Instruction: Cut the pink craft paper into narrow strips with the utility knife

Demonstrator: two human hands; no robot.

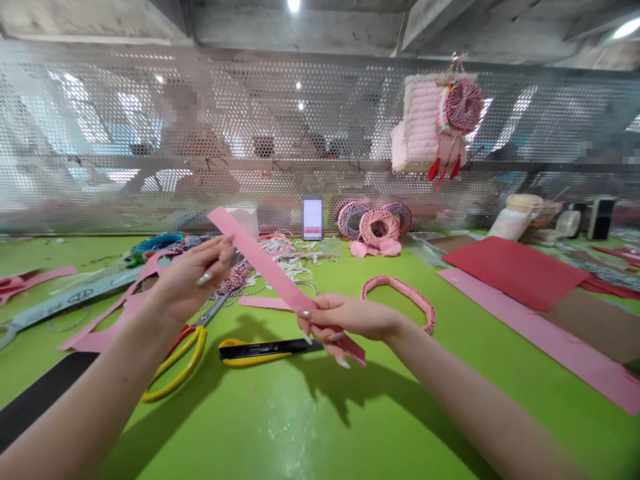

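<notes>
"Concrete ceiling overhead, perforated panel across the far side, and below it a bright green tabletop, catching light on the near side!"

"And busy, too: yellow-handled scissors on the left, a yellow-and-black cutter near the middle, a pink-lined ring lying just beyond the right hand."

"Now the pink strip: where is it?"

"Up above the tabletop, mid-scene, slanting from far left down to near right. Long, narrow, flat, straight along both sides."

"And the fingers?"

"The right hand clamps it, thumb on top, fingers beneath, the near end poking out past them. The left hand has its fingertips drawn together at the strip's far-left edge; whether they pinch it, I can't tell."
</notes>
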